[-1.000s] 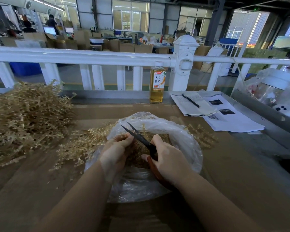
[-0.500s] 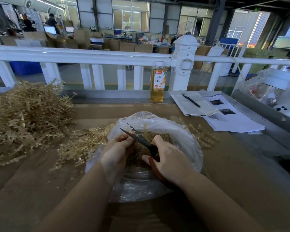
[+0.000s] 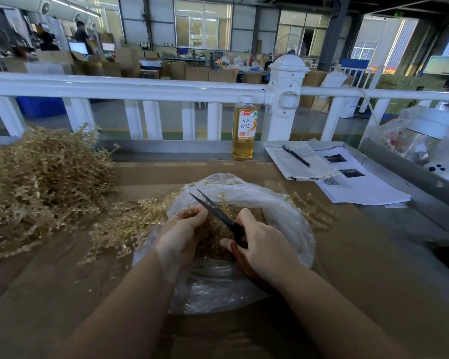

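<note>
The work is carried out on a brown table (image 3: 360,268). A large pile (image 3: 42,182) of pale gold sprigs is stacked at the left, well apart from the hands. A looser spill of the same stock lies between it and the bag. A clear bag (image 3: 293,229) is set open in the middle of the table, directly in front of the person, and the cuttings (image 3: 254,213) are collected inside it.

The scissors (image 3: 215,207) are held over the bag mouth by the right hand (image 3: 265,247), whose fingers are curled around the red-brown handles. The dark blades are parted only slightly and point up and to the left. The left hand (image 3: 179,234) is closed, with thumb and fingertips pinching a sprig (image 3: 192,209) just beside the blades. Most of that sprig is hidden by the fingers.

The sprig is judged to be very light, thin and springy, with small beads on stiff side stems that are likely to snap or shed if squeezed. It is best taken by the main stem, close to the cut line, so that it is kept from bending away from the blades. Fingertips are to be kept clear of the edges. The bag is soft, slippery film and gives no support, so the cut is best made above its opening and the pieces allowed to drop in.
</note>
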The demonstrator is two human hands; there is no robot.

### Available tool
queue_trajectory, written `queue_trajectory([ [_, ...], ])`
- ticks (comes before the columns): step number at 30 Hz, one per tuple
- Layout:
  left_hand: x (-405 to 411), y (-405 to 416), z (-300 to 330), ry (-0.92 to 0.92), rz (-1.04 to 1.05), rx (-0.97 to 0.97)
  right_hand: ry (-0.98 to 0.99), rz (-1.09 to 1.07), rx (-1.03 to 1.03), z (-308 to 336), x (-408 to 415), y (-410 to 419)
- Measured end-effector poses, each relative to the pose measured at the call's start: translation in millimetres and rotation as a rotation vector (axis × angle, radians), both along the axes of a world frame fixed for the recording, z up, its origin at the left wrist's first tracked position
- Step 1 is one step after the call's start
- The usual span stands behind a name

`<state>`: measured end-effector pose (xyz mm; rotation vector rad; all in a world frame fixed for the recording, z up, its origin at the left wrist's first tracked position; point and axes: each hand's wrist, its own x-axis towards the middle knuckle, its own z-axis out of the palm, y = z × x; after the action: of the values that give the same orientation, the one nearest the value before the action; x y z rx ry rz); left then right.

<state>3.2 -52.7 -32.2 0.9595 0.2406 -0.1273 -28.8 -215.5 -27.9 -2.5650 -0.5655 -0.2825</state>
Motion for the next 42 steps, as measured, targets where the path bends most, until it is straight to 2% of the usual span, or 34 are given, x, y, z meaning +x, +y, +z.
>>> queue_trajectory([
  [11,1.4,0.5,-3.6,0.019,-0.002,0.062,-0.028,-0.011,-0.022,-1.3,0.0,-0.6],
  [16,-1.6,1.3,-0.4,0.018,-0.016,-0.068,-0.039,-0.024,-0.004,-4.4,0.2,-0.1],
  [20,-0.5,0.8,0.0,0.017,0.061,-0.115,-0.04,-0.025,-0.005,-5.0,0.1,-1.2],
  [31,-4.3,0.0,0.8,-0.004,0.024,-0.016,-0.063,-0.033,-0.021,-3.5,-1.0,0.6],
  [42,-4.9,2.3,4.2,0.047,0.005,0.009,-0.013,-0.022,-0.045,-2.4,2.1,2.0],
])
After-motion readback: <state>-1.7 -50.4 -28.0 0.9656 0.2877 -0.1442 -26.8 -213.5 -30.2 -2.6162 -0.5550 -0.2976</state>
